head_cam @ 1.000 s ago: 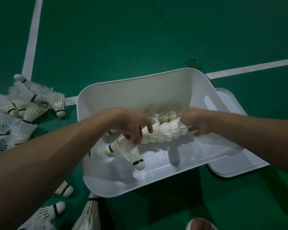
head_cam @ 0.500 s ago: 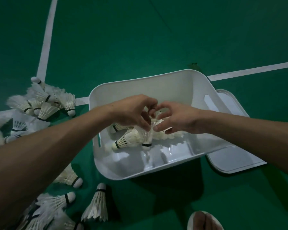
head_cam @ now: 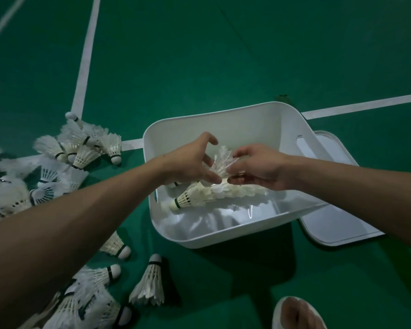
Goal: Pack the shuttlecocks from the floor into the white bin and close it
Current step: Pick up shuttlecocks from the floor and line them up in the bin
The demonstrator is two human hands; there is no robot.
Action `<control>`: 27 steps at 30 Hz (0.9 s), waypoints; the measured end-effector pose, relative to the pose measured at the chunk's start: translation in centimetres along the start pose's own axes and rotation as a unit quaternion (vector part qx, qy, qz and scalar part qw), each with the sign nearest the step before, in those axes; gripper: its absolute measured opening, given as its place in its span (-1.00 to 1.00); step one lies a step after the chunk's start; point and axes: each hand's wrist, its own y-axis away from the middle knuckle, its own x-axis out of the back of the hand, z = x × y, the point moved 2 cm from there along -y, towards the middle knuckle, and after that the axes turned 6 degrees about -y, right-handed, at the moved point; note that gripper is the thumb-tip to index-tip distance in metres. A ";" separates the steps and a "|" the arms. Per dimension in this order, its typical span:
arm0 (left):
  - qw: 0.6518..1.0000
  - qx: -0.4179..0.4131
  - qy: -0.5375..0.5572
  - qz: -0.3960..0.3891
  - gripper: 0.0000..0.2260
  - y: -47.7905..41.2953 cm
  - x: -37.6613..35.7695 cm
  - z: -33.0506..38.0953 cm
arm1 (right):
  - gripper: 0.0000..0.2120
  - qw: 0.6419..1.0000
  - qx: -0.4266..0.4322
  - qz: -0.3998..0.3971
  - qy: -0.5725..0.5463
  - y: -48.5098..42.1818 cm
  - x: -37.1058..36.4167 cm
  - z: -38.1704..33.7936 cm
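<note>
Since half a second ago your hands have drawn closer over the white bin (head_cam: 223, 122), and the shuttlecock (head_cam: 223, 160) between them now shows only its feather skirt; the cork is hidden. Your right hand (head_cam: 259, 167) pinches the feathers between thumb and fingertips. Your left hand (head_cam: 190, 162) curls its fingers under the skirt with the thumb lifted clear, likely to steady it for aiming. Directly below, a nested row (head_cam: 218, 194) lies on the bin's bottom, cork end toward 9 o'clock, so you probably mean to slot this one into it and save room. Many loose shuttlecocks (head_cam: 81, 148) wait on the floor (head_cam: 223, 55) from the bin's 7 to 9 o'clock. At its 3 o'clock the lid (head_cam: 337, 210) lies flat, ready for closing later.
</note>
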 end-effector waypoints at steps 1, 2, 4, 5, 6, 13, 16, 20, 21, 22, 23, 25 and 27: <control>1.000 0.002 0.016 0.003 -0.29 0.2 -0.2 -0.1 | -0.84 1.000 -0.001 -0.006 -0.011 -0.1 -0.1 0.0; 1.000 -0.003 0.010 0.017 -0.31 0.3 -0.2 -0.2 | -0.82 1.000 -0.003 -0.012 -0.014 -0.1 -0.2 0.1; 0.998 -0.014 -0.028 0.049 -0.41 0.6 0.1 -0.2 | -0.77 0.999 0.009 -0.023 0.047 0.0 -0.3 0.1; 0.997 -0.018 -0.046 0.053 -0.44 0.7 0.3 -0.2 | -0.75 0.993 0.028 -0.020 0.112 0.1 -0.3 0.0; 0.997 -0.023 -0.061 0.048 -0.46 0.8 0.5 -0.2 | -0.74 0.984 0.053 -0.009 0.168 0.2 -0.3 -0.2; 0.984 -0.075 -0.164 0.015 -0.50 1.8 1.2 -0.4 | -0.75 0.982 0.062 -0.009 0.180 0.4 -1.5 -0.8; 0.959 -0.130 -0.239 0.081 -0.59 3.2 3.2 -0.6 | -0.67 0.975 0.033 -0.014 0.221 0.1 -2.6 0.2; 0.940 -0.164 -0.261 0.147 -0.63 5.0 5.5 -2.8 | -0.70 0.961 0.004 -0.021 0.277 -0.8 -4.2 1.7; 0.938 -0.165 -0.262 0.153 -0.62 5.3 5.7 -3.7 | -0.72 0.959 -0.001 -0.022 0.282 -1.2 -4.6 2.0; 0.938 -0.165 -0.260 0.159 -0.60 5.5 5.7 -4.6 | -0.74 0.957 -0.007 -0.023 0.288 -1.5 -5.0 2.4; 0.939 -0.163 -0.254 0.164 -0.57 5.8 5.7 -5.4 | -0.75 0.955 -0.014 -0.023 0.295 -1.8 -5.3 2.7; 0.942 -0.160 -0.241 0.172 -0.46 6.2 5.5 -6.7 | -0.77 0.952 -0.032 -0.029 0.302 -2.5 -5.9 3.6; 0.944 -0.158 -0.225 0.180 -0.37 6.6 5.3 -7.7 | -0.76 0.953 -0.053 -0.037 0.296 -3.0 -6.4 4.5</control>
